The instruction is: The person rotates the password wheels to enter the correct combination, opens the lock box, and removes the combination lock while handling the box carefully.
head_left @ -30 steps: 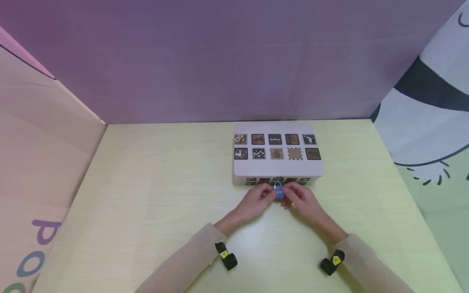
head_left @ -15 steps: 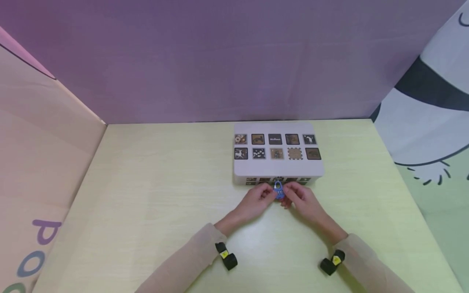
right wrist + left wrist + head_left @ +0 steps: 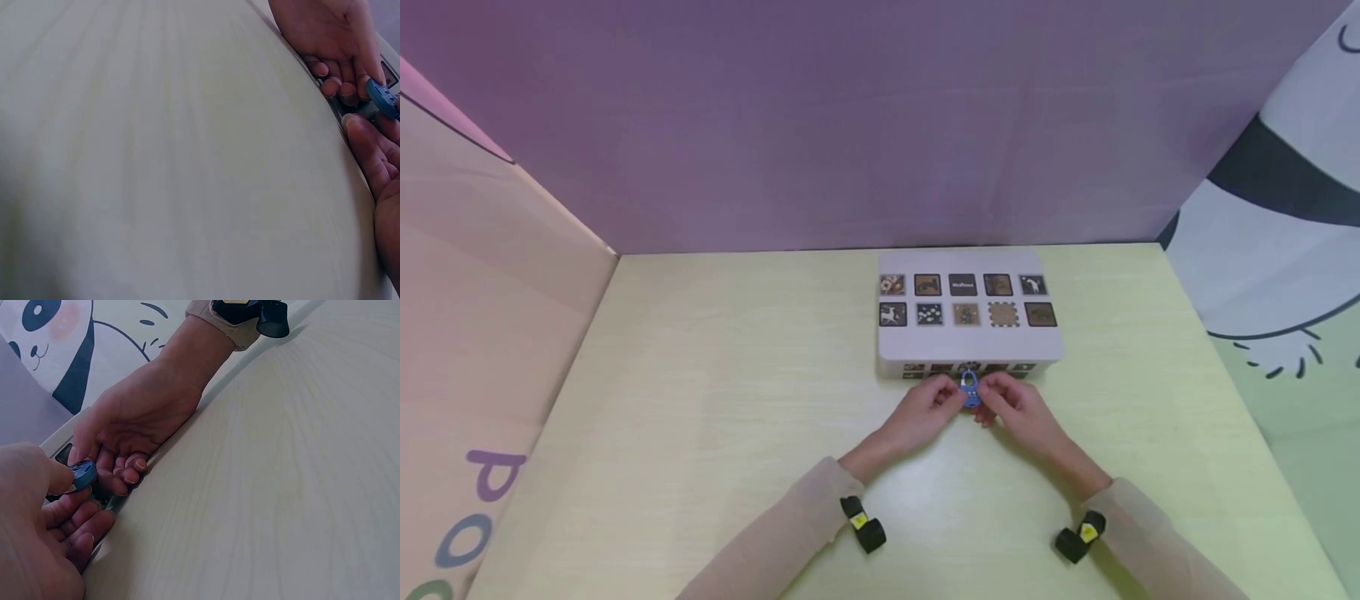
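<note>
A small blue combination padlock (image 3: 970, 393) sits at the front of a white box (image 3: 962, 343) whose lid and front carry printed square pictures. My left hand (image 3: 922, 412) pinches the padlock's left side between thumb and fingers. From the other side my right hand (image 3: 1018, 411) pinches it too, thumb and index finger at its edge. The shackle points up toward the box's front face. In the left wrist view the padlock's blue body (image 3: 83, 474) shows between both hands' fingertips, and the right wrist view shows its round blue edge (image 3: 381, 99).
The box stands on a pale wooden table (image 3: 737, 375), near the purple back wall (image 3: 850, 125). A printed panel with letters (image 3: 493, 475) rises at the left, and another with a panda-like drawing (image 3: 1285, 242) at the right. Both wrists wear black camera straps.
The padlock has tilted very slightly between the fingers, and the right fingertips have shifted a little on it. The arms and the box stay where they were.
</note>
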`<action>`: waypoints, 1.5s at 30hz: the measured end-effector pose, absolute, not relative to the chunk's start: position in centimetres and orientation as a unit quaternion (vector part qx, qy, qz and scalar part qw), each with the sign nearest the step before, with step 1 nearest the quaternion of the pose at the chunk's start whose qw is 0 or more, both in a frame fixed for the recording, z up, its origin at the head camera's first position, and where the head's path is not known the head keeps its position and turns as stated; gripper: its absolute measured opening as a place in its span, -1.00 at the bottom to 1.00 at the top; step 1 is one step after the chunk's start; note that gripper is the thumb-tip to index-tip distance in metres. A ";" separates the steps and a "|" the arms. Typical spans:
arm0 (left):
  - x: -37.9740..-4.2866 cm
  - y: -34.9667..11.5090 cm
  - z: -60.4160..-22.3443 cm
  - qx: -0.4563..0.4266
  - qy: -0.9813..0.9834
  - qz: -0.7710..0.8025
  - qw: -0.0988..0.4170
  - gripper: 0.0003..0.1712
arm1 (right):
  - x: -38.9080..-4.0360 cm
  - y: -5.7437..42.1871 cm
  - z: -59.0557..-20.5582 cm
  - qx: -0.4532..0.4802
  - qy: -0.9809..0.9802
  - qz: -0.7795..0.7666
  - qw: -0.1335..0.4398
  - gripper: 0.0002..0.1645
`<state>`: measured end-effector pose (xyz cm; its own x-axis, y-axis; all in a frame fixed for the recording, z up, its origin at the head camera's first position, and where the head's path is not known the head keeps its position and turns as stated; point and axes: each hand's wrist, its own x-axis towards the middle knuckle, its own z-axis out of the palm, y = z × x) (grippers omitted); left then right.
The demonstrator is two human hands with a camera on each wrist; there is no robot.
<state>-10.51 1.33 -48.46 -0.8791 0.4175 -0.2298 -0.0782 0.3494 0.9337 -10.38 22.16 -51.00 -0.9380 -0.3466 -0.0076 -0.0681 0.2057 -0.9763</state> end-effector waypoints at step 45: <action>-10.6 1.4 -48.7 0.107 0.792 0.561 0.216 -0.71 | -10.6 22.3 -51.1 -0.149 0.764 -0.618 0.110 -0.78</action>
<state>-10.61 1.39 -48.73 -0.8837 0.4123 -0.2213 -0.0726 0.3464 0.9353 -10.57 22.30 -51.08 -0.9312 -0.3642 0.0161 -0.0921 0.1924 -0.9770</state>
